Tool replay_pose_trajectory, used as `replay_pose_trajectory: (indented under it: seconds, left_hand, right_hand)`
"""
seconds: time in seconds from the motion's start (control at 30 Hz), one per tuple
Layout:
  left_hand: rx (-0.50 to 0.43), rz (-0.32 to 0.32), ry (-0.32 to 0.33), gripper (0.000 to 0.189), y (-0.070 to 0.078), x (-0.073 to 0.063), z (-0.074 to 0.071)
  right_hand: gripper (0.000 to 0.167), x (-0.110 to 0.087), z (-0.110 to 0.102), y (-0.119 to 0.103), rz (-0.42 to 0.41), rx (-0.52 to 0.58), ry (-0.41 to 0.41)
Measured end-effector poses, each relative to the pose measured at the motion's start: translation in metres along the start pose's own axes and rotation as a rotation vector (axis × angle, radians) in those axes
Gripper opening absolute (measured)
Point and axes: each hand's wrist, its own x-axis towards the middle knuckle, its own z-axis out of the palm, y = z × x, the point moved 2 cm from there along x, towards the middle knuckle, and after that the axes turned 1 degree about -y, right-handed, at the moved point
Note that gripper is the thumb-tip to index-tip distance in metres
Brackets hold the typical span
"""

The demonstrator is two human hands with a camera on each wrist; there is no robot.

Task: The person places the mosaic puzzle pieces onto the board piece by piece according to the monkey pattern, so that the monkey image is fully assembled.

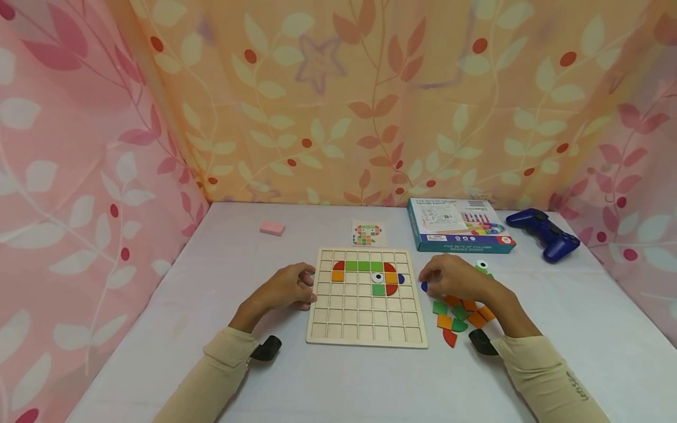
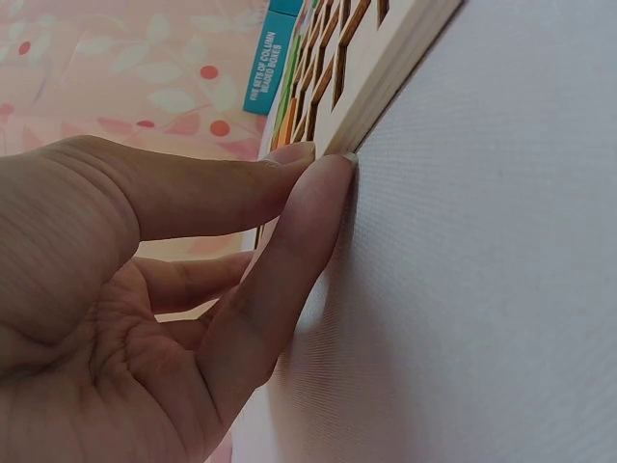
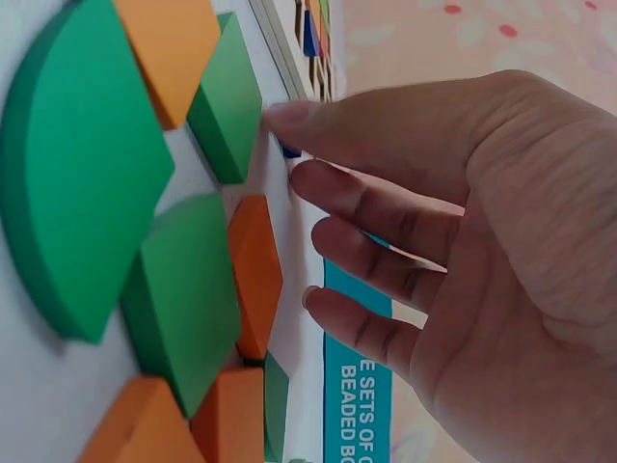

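A wooden grid board (image 1: pixel 365 338) lies on the table with red, green, orange and blue tiles in its upper cells, plus a white eye tile (image 1: pixel 377 278). My left hand (image 1: pixel 288 288) pinches the board's left edge; in the left wrist view, thumb and finger meet at the wooden rim (image 2: pixel 362 111). Just off the board's right side, my right hand (image 1: pixel 457 277) holds a small blue tile (image 1: pixel 424 286) at its fingertips. Only a sliver of that blue tile (image 3: pixel 290 151) shows in the right wrist view. Loose green tiles (image 1: pixel 440 308) and orange tiles (image 1: pixel 445 322) lie under and beside the right hand.
Behind the board lies a pattern card (image 1: pixel 368 233) with a coloured tile picture. A pink block (image 1: pixel 272 228) sits at the back left. The teal-edged box (image 1: pixel 460 226) and a blue game controller (image 1: pixel 545 235) are at the back right. Another eye tile (image 1: pixel 481 266) lies beyond the right hand.
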Motion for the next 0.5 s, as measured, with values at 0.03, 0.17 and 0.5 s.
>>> replay_pose_trajectory:
  seconds: [0.03,0.17,0.5]
  left_hand:
    - [-0.001,-0.004,0.004,0.063,-0.0003,0.0001,0.0001]
    - [0.0,-0.003,0.004,0.063,-0.0001,0.0009,0.0005]
    - [0.009,0.005,-0.003,0.064,0.0009,-0.0019,-0.0009]
  right_hand:
    - [0.029,0.0,-0.0002,0.0007,-0.003,-0.009,0.003]
    - [0.027,-0.0005,-0.0013,0.0041,0.003,-0.037,0.015]
    - [0.028,0.0002,-0.0037,0.0016,-0.034,-0.059,0.037]
